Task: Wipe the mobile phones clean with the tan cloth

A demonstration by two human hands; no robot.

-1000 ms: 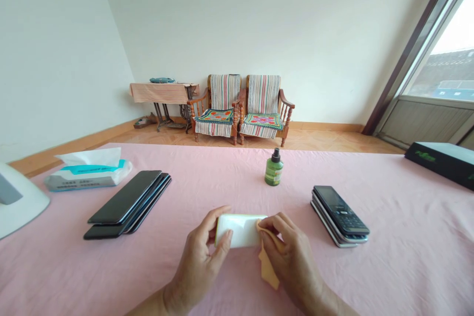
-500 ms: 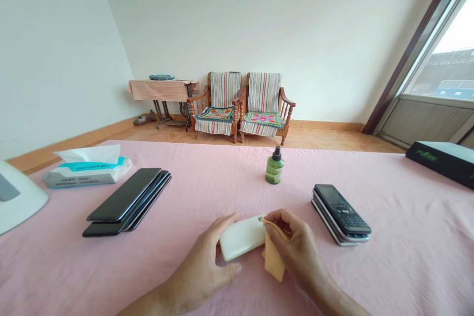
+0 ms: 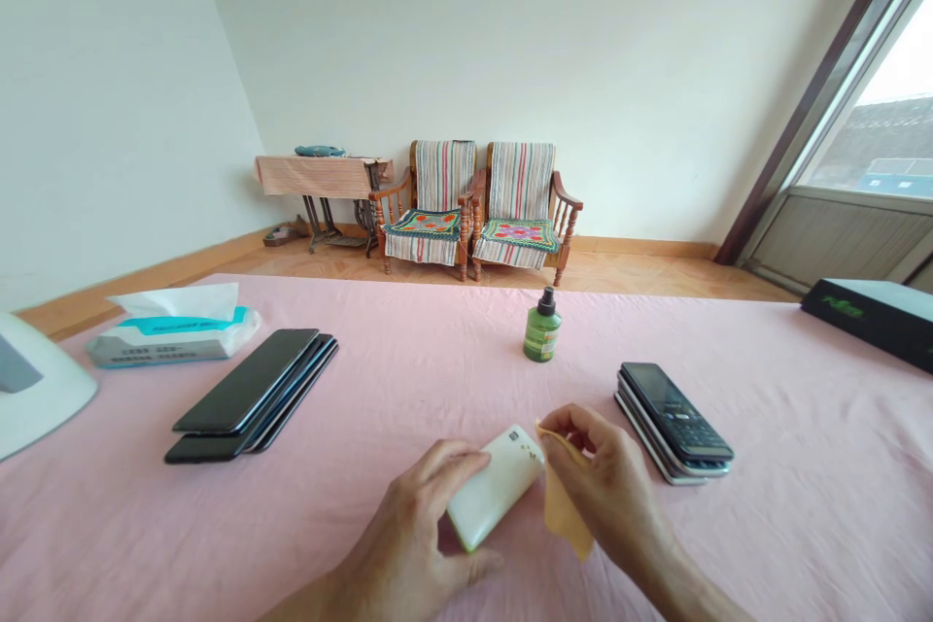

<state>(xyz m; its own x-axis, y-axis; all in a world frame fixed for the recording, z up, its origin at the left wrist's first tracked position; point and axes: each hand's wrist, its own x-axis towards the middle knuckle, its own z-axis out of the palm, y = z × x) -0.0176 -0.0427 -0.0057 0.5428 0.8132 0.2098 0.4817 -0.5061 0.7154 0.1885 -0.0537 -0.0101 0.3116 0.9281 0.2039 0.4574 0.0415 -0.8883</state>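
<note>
A white phone (image 3: 496,488), back side up with a small dark camera square at its upper end, is held at its left edge by my left hand (image 3: 427,525). The fingers lie over the phone's upper left side and the thumb is near its lower end. My right hand (image 3: 602,466) pinches a yellow cloth (image 3: 567,510), which hangs down beside the phone's right edge. Small marks show near the phone's right corner.
On the pink-covered table (image 3: 408,360) are a stack of black phones (image 3: 252,384), a tissue pack (image 3: 175,326), a green spray bottle (image 3: 540,330), a stack with a keypad phone (image 3: 674,413), a black box (image 3: 867,321) and a white object (image 3: 44,389) at the left edge.
The phone has turned to a steeper angle, showing its camera end. My left fingers have come over its top side. My right hand and the cloth have moved slightly right.
</note>
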